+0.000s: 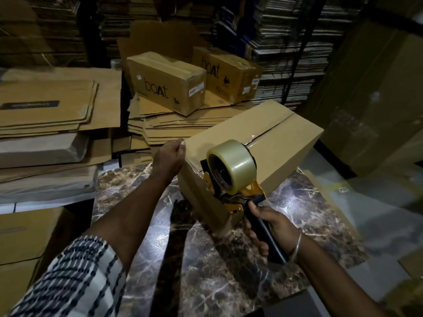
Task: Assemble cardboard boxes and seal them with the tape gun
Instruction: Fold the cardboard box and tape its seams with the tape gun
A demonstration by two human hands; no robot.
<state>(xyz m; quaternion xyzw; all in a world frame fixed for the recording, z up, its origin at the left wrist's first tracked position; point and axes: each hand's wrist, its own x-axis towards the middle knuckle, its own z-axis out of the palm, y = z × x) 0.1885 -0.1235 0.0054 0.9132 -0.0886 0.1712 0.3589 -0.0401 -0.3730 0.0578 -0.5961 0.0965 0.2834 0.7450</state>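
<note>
Marble floor (206, 259); tape gun (231, 179) perhaps against box (263, 138).

1. We note a plain brown cardboard box (256, 143).
2. Tape gun (238, 193): yellow frame, black handle, clear roll.
3. Floor (201, 266): dark brown, white-veined marble pattern.
4. Sleeve (75, 277): white, dark stripes.

A cardboard box (251, 143) fills the middle of the marble floor (206, 271), with bare floor showing near it. Stacks of flattened cartons (45, 106) wall in the left side, and two sealed boxes (167, 81) on a lower pile (164, 124) block the far side. Tall cardboard (370, 92) closes off the right; shelved sheet stacks (290, 49) stand farthest back.
</note>
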